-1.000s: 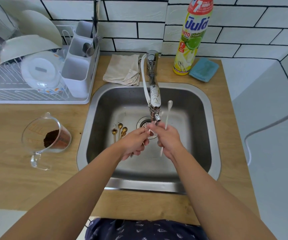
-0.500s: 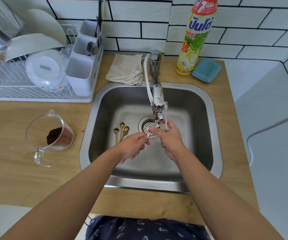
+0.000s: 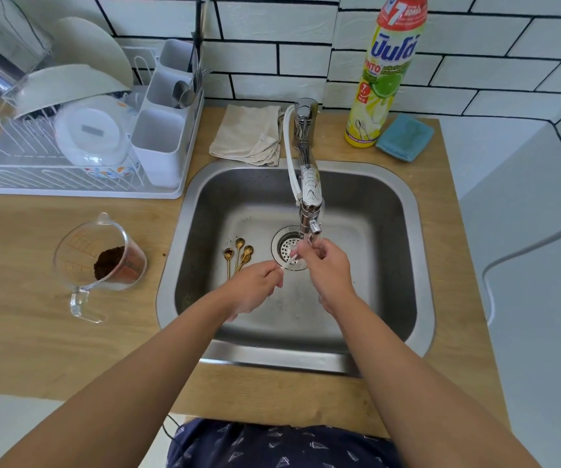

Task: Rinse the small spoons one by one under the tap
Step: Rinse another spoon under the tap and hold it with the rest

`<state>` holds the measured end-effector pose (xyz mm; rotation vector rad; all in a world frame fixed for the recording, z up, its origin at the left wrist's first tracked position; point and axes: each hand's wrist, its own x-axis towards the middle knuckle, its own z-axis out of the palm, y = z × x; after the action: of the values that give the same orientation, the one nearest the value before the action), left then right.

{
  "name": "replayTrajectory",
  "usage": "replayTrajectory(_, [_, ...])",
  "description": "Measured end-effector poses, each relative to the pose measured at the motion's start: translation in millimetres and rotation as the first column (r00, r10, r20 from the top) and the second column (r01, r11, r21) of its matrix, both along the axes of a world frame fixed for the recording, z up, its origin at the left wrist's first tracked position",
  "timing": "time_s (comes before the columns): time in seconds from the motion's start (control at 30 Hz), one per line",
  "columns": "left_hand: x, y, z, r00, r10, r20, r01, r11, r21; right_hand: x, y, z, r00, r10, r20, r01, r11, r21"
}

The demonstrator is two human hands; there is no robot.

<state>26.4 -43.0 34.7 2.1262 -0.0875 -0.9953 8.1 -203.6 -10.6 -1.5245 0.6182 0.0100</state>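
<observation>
Nearest to us, two bare forearms reach over the front edge of the light wooden surface (image 3: pixel 35 332) into the square stainless steel sink (image 3: pixel 421 265). Our left hand (image 3: pixel 252 288) has its fingers curled and pinches one end of a thin white plastic spoon (image 3: pixel 287 262). Our right hand (image 3: pixel 326 265) has its fingers closed around the other end of the same spoon, just under the outlet of the chrome tap (image 3: pixel 309 184). The white spoon lies slanted between the two hands, above the round drain strainer (image 3: pixel 284 246). We cannot tell if water is running.

On the sink floor, left of the strainer and just beyond the left hand, lie the small gold metal spoons (image 3: pixel 238 255), close together, with their bowls pointing away from us.

Left of the sink, on the surface, stands a clear plastic measuring cup (image 3: pixel 100 261) with dark brown powder inside.

Behind the sink, left of the tap, lies a folded beige cloth (image 3: pixel 245 136). Right of the tap stands a tall yellow bottle of dish soap (image 3: pixel 383 79), with a blue sponge (image 3: pixel 404 136) just beside it. Far left of the sink is a white wire dish rack (image 3: pixel 69 177) with bowls and a white cutlery holder (image 3: pixel 164 143).
</observation>
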Motion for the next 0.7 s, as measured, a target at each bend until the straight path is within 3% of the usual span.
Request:
replayTrajectory(0.17, [4.5, -4.2, 2.4, 0.998, 0.055, -0.038, -0.055, 0.998, 0.003, 5.8, -2.5, 3.0, 0.999, 0.033, 0.006, -0.033, 0.998, 0.062])
replayTrajectory(0.27, [4.8, -3.6, 2.9, 0.999, 0.036, -0.022, -0.036, 0.999, 0.01, 3.2, -2.6, 1.0, 0.997, 0.074, 0.035, -0.074, 0.997, -0.007])
replayTrajectory(0.37, [4.0, -7.1, 1.5, 0.997, 0.067, -0.043, -0.066, 0.997, 0.031, 5.7, -2.6, 1.2, 1.0, -0.01, -0.028, 0.008, 0.998, -0.062])
replayTrajectory(0.43, [5.4, -8.0, 3.6, 0.979, 0.123, -0.165, -0.119, 0.992, 0.032, 5.0, -2.4, 2.2, 0.999, 0.003, -0.041, -0.001, 0.999, 0.049])
replayTrajectory(0.53, [8.7, -2.8, 5.8, 0.895, 0.167, -0.413, -0.205, 0.978, -0.048, 0.1, -6.6, 3.3, 0.997, 0.068, 0.03, -0.075, 0.923, 0.379])
replayTrajectory(0.6, [8.8, -0.2, 6.0, 0.892, 0.12, -0.436, -0.172, 0.982, -0.082, 0.0, -8.3, 3.3, 0.997, 0.072, 0.026, -0.077, 0.896, 0.437])
replayTrajectory(0.7, [5.8, -4.0, 3.9, 0.946, 0.062, -0.318, -0.087, 0.994, -0.063, 3.9, -4.7, 5.5, 0.998, -0.001, -0.063, 0.028, 0.902, 0.431])
